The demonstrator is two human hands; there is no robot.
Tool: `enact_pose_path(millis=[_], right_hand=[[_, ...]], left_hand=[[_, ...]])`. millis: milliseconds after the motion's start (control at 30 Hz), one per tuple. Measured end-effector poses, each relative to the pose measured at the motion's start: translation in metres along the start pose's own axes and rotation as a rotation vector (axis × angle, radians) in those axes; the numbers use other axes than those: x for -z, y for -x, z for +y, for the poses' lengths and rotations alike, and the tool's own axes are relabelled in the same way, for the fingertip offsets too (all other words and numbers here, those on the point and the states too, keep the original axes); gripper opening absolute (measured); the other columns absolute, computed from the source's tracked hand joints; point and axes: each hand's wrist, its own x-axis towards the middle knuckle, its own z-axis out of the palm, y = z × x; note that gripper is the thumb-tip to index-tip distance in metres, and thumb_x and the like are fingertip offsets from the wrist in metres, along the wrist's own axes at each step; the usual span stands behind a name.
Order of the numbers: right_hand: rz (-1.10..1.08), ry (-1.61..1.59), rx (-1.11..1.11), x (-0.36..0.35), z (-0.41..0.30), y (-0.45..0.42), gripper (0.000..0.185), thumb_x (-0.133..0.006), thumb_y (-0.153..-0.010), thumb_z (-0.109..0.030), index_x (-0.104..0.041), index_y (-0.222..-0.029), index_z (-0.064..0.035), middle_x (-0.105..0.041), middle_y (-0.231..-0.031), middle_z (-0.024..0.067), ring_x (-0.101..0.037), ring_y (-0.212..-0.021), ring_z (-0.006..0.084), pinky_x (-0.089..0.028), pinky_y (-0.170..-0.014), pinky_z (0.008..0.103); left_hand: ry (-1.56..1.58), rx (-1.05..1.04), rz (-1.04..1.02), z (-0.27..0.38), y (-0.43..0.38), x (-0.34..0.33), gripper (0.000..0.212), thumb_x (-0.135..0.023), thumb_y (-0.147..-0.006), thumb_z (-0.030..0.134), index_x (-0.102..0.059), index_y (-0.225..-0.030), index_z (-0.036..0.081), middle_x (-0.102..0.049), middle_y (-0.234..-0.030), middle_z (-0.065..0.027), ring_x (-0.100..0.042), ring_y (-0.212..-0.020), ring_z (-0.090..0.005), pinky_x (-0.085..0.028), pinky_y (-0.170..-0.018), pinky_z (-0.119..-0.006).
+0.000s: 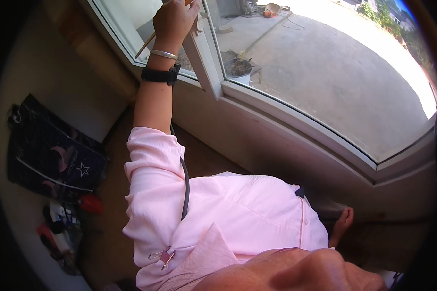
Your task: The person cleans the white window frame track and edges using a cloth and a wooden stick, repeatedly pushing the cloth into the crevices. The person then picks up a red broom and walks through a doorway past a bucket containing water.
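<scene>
My left hand (174,23) is raised at the top edge of the view, its fingers curled around a thin, yellowish stick-like tool (145,45). An orange part (188,2) shows by the thumb; whether it belongs to the same tool is unclear. Just right of the hand is a white latch (199,24) on the upright of a white window frame (204,62). Low on the right, beyond the pink shirt (247,207), my right hand (345,219) hangs with its fingers bent, in shadow. I cannot make out whether anything is in it.
Window glass (313,83) fills the upper right, above a pale sill (298,131). Outside are a concrete yard and a plant pot (238,71). At left, a dark bag (58,152) with moon and star prints is above various small items (62,229). A black cable (185,189) crosses the shirt.
</scene>
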Motion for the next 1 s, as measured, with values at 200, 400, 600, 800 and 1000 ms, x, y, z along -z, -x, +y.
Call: enact_pose_path(millis=[200,400,600,800,1000], right_hand=[[-0.057,0.036,-0.003,0.004,0.01,0.005,0.019,-0.043,-0.088,-0.016,-0.043,-0.073,-0.003,-0.04,-0.068,0.0002,-0.037,-0.067,0.0083,-0.035,-0.062,0.0225],[-0.026,-0.015,-0.011,-0.004,0.005,0.003,0.018,-0.043,-0.088,-0.014,-0.042,-0.073,-0.003,-0.04,-0.068,-0.0008,-0.036,-0.066,0.0076,-0.034,-0.06,0.0221],[-0.061,0.012,-0.023,-0.005,0.006,-0.004,0.019,-0.044,-0.088,-0.015,-0.042,-0.073,-0.0025,-0.041,-0.068,-0.0004,-0.037,-0.066,0.0078,-0.034,-0.059,0.0225],[-0.052,0.031,-0.04,-0.006,0.001,-0.008,0.018,-0.044,-0.088,-0.014,-0.042,-0.073,-0.0031,-0.041,-0.067,-0.0002,-0.037,-0.066,0.008,-0.034,-0.059,0.0226],[0.054,0.059,-0.061,-0.002,-0.012,0.005,0.019,-0.045,-0.087,-0.015,-0.043,-0.073,-0.0031,-0.04,-0.067,-0.0015,-0.035,-0.065,0.0066,-0.033,-0.058,0.022]], left_hand=[[0.464,0.281,0.353,0.003,0.015,-0.046,0.017,-0.059,-0.079,0.014,-0.052,-0.091,0.004,-0.056,-0.072,-0.0089,-0.053,-0.06,-0.0222,-0.044,-0.054,-0.029],[0.898,0.72,0.438,0.045,0.037,0.012,0.016,-0.057,-0.081,0.012,-0.046,-0.072,0.005,-0.052,-0.057,-0.0011,-0.045,-0.043,-0.0127,-0.04,-0.045,-0.029],[1.751,1.414,0.445,0.093,0.051,0.02,0.013,-0.056,-0.082,0.01,-0.045,-0.075,0.007,-0.054,-0.059,-0.0041,-0.033,-0.038,-0.003,-0.022,-0.035,-0.017],[2.021,1.542,0.352,0.137,0.072,0.001,0.013,-0.059,-0.082,0.013,-0.051,-0.074,0.007,-0.057,-0.063,-0.0057,-0.032,-0.035,-0.0051,-0.022,-0.034,-0.019],[1.755,1.38,0.45,0.118,0.051,0.001,0.016,-0.059,-0.084,0.019,-0.052,-0.078,0.005,-0.058,-0.061,-0.0033,-0.031,-0.04,-0.0009,-0.022,-0.037,-0.016]])
